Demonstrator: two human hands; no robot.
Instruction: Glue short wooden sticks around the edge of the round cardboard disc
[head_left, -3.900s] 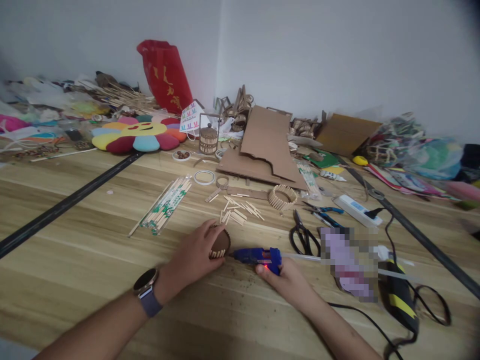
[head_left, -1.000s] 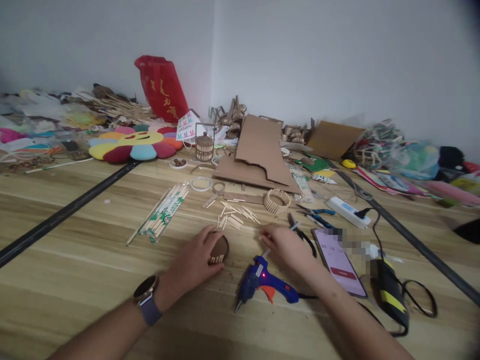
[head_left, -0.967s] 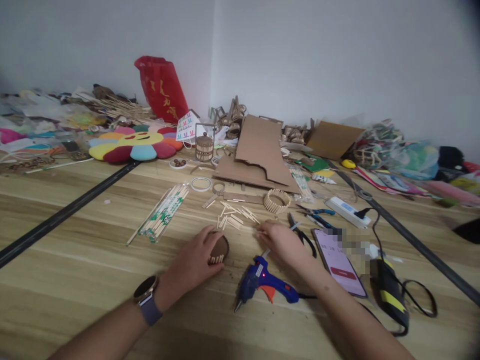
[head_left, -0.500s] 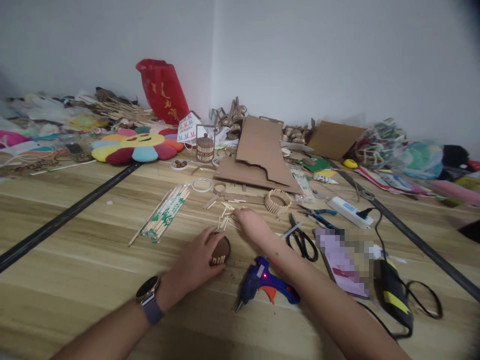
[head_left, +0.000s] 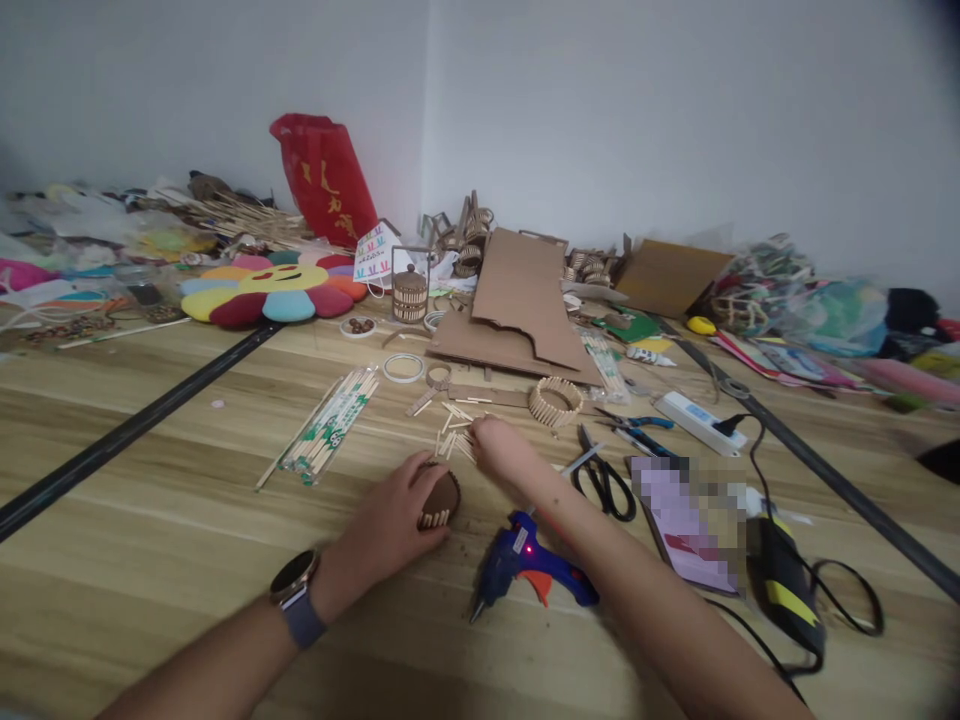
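Observation:
With fingers and thumb curled round its left side, my left hand (head_left: 394, 515) grips a small round cardboard piece (head_left: 442, 492). Short pale sticks line the near edge of that piece. My right hand (head_left: 501, 448) reaches to the right end of a loose pile of short wooden sticks (head_left: 452, 440). Its fingers are bent together and mostly hidden behind the hand, so what they pinch does not show. A blue glue gun (head_left: 517, 560) with an orange trigger and a lit red light lies below my right forearm.
Beyond the sticks lie a ring of short sticks (head_left: 556, 402), cardboard sheets (head_left: 521, 295) and a tape roll (head_left: 403, 368). Packaged sticks (head_left: 334, 425) lie left. To the right are black scissors (head_left: 606, 485), pliers (head_left: 645, 424), a power strip (head_left: 697, 422) and a corded yellow-black device (head_left: 787, 590).
My right hand has shifted very slightly at the stick pile. My left hand keeps its hold on the round cardboard piece, almost unmoved.

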